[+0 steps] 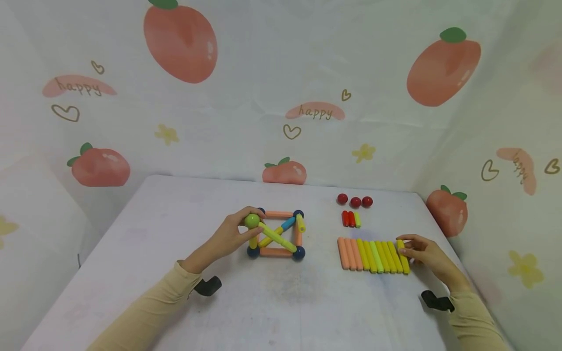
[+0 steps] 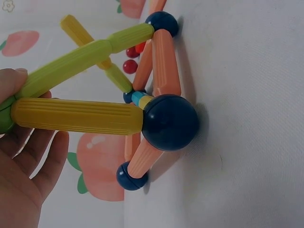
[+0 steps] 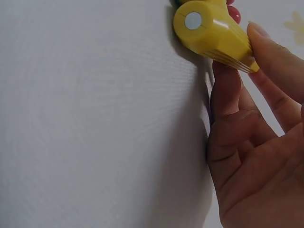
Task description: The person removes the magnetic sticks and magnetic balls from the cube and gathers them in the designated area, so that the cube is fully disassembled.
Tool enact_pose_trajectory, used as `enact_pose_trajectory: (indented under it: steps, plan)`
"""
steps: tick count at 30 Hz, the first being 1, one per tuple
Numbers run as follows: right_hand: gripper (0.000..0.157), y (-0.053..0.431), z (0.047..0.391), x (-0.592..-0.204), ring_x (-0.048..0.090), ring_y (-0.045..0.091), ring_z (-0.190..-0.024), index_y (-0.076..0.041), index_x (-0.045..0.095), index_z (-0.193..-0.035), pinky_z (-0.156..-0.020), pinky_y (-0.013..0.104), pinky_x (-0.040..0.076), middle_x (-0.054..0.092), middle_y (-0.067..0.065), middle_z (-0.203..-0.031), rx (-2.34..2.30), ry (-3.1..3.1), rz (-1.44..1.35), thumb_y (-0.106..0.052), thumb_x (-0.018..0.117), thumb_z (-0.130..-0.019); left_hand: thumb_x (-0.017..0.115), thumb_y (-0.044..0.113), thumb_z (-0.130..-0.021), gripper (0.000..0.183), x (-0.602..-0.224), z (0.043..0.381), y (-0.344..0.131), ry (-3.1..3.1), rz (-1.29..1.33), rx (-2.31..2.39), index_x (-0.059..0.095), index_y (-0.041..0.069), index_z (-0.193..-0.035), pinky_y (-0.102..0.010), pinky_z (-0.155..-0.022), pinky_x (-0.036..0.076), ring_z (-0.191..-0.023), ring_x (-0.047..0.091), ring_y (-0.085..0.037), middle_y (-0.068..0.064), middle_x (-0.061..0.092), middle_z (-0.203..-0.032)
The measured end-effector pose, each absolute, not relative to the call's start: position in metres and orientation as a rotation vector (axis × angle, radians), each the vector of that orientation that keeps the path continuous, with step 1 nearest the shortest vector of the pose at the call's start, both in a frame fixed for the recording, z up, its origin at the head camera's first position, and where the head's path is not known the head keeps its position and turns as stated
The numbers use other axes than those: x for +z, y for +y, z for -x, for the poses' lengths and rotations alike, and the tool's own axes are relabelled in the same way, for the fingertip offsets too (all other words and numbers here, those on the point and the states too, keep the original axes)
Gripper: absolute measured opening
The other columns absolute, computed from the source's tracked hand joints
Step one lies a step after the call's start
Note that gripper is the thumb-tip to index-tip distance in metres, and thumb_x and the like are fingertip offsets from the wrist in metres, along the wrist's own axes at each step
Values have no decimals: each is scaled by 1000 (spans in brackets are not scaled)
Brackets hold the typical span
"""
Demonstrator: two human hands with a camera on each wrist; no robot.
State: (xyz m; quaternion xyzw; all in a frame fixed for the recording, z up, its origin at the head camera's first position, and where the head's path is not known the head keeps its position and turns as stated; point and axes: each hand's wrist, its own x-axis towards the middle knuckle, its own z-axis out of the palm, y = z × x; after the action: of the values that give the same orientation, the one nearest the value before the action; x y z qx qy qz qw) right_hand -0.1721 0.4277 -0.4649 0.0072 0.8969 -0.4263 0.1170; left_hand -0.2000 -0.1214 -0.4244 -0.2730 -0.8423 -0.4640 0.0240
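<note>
My left hand (image 1: 230, 235) grips a green ball (image 1: 252, 221) at the top corner of a magnetic stick frame. From that ball a yellow stick (image 2: 78, 115) and a line of lime sticks (image 2: 66, 66) slope to navy balls (image 2: 171, 122) at the base. Salmon sticks (image 1: 275, 252) join the navy balls in a square. A blue and yellow diagonal (image 1: 287, 224) crosses it, and another yellow stick (image 1: 300, 223) rises from the far right corner. My right hand (image 1: 428, 256) pinches a yellow magnetic stick (image 3: 218, 40) between thumb and fingers, its near end tilted up at the row's right end.
A row of salmon, yellow and lime sticks (image 1: 351, 253) lies right of the frame. Behind it are short red and lime sticks (image 1: 351, 219), and farther back three red balls (image 1: 355, 202). A printed cloth (image 1: 246, 122) hangs behind the white table (image 1: 281, 302).
</note>
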Motion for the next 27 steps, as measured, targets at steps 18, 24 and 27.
enact_pose_trajectory:
  steps: [18,24,27]
  plan:
    - [55,420,175,-459,54,9,-83,-2,51,-139,-68,25,49,59,5,-103,-1165,2610,-31,-35,65,-96,70,22,-93,28,-424,200,-121,-2610,826,-1441,59,20,-118,-29,-88,54,-94,61,-14,-1,67,-113]
    - [57,419,176,-461,55,9,-83,-3,52,-139,-68,24,50,59,7,-104,-1143,2605,-36,-37,65,-95,70,23,-93,27,-426,201,-122,-2594,839,-1446,59,20,-118,-28,-87,54,-94,61,-13,-1,67,-114]
    - [58,420,176,-462,55,9,-84,-3,52,-140,-68,24,50,60,9,-108,-1138,2604,-41,-37,65,-95,69,23,-93,27,-426,201,-122,-2590,846,-1451,59,20,-118,-28,-87,54,-94,60,-13,-3,67,-114]
